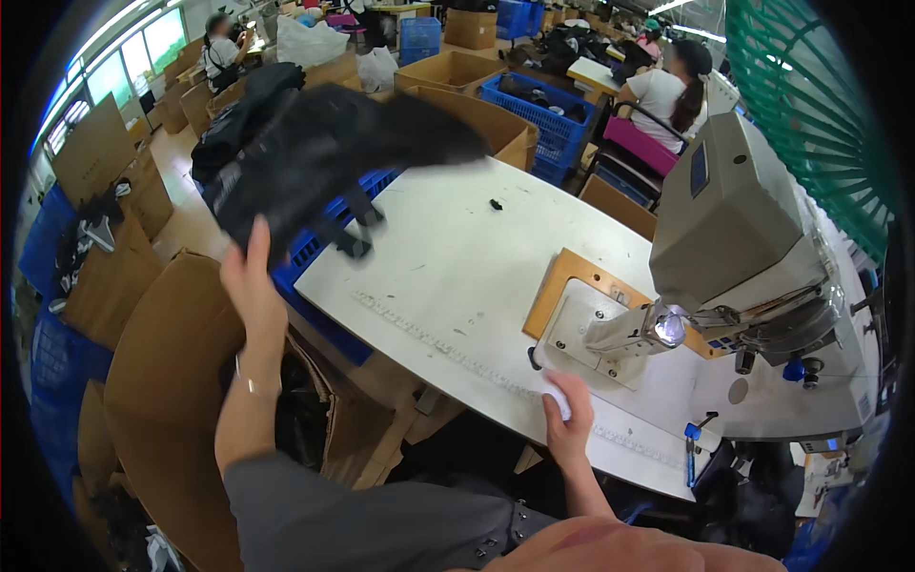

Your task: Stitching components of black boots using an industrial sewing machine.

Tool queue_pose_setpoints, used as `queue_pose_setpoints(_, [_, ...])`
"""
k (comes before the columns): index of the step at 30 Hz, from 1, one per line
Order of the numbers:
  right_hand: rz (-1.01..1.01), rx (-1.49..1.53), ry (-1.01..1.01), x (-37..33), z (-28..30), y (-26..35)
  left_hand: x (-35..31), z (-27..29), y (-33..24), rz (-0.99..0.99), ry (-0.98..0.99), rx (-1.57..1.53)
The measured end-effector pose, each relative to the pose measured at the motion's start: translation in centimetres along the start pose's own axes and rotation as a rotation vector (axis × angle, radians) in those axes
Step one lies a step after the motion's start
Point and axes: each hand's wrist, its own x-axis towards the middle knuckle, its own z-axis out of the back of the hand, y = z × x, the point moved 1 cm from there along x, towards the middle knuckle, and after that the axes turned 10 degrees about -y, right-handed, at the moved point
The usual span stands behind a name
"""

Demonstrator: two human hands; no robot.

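Observation:
My left hand is raised at the left of the table, its fingers closed on the lower edge of a black fabric piece with dangling straps. The piece is smeared by motion and hangs over the table's far left corner; it partly hides my fingertips. Close to the table's front edge, my right hand is closed around a small white object, mostly covered by the fingers. Just beyond that hand stands the sewing machine, its lit arm end over a white plate.
A ruler strip runs along the white table's front edge. Blue-handled snips lie at the right. An open cardboard box stands at my left, blue crates beyond the table. A green fan hangs upper right; a seated person works behind.

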Motion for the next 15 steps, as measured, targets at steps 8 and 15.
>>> queue_pose_setpoints(8, [-0.34,-0.104,0.359,2.7,3.7,5.0,-20.4,8.4,3.1,0.774,0.38,-0.064])
queue_pose_setpoints(15, [-0.313,-0.235,0.369,2.9,11.3,0.5,-13.5,0.7,-3.7,0.884,1.87,0.685])
